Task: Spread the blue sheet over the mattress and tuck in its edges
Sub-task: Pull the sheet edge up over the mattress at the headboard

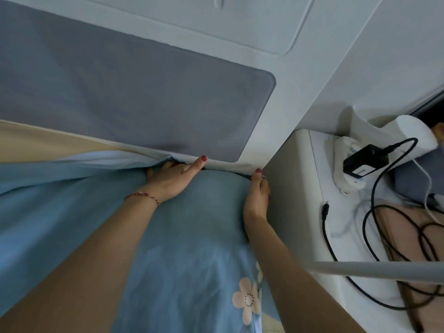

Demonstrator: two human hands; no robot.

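Left hand (168, 180) pressing flat, fingers spread and half buried in a fold of the blue sheet (192, 224) at the bed's far edge; right hand (257, 195) lying edge-on along the corner, fingers together, tips hidden in the gap, grip impossible to tell. Covering the mattress (36, 140) from lower frame up to the headboard, long axis running away from the camera toward the wall, beige left showing at far left. Bunching into a loose ridge just left of the left hand. Bearing a pale flower print (247, 299) near the right forearm. Backing the bed, a white panelled wall (240, 32) with a grey padded panel (120, 87). Touching the bed's right side, a white bedside unit (288, 200), leaving only a narrow gap at the corner. Lying on top, a white power strip (346, 159) with a black adapter (365, 162) and looping black cables (384, 236). Crossing the lower right, a grey bar (384, 270).
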